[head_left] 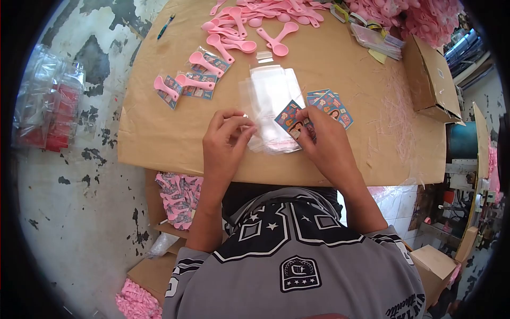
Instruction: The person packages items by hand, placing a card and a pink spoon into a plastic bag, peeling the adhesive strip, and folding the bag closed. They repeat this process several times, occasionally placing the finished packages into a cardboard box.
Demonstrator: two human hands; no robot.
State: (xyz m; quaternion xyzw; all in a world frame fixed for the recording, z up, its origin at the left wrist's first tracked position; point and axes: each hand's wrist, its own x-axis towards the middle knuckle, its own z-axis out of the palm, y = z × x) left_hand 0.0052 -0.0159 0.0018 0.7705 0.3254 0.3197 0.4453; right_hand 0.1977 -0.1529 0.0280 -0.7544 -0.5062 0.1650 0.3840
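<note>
My right hand (328,139) pinches a blue printed card (288,118) between thumb and fingers, over the pile of clear plastic bags (271,87). At the left edge of that pile, my left hand (226,137) has its thumb and fingertips pressed together on what looks like a clear bag; its edge is hard to make out. More printed cards (340,109) lie fanned just beyond my right hand. To the upper left, pink measuring spoons (196,82) rest on bagged cards (204,93).
A heap of loose pink spoons (287,10) covers the far side of the brown table (175,138). A pen (166,26) lies at the far left. On the right stands a cardboard box (427,77). Packed spoons (178,199) fill a box below the near edge.
</note>
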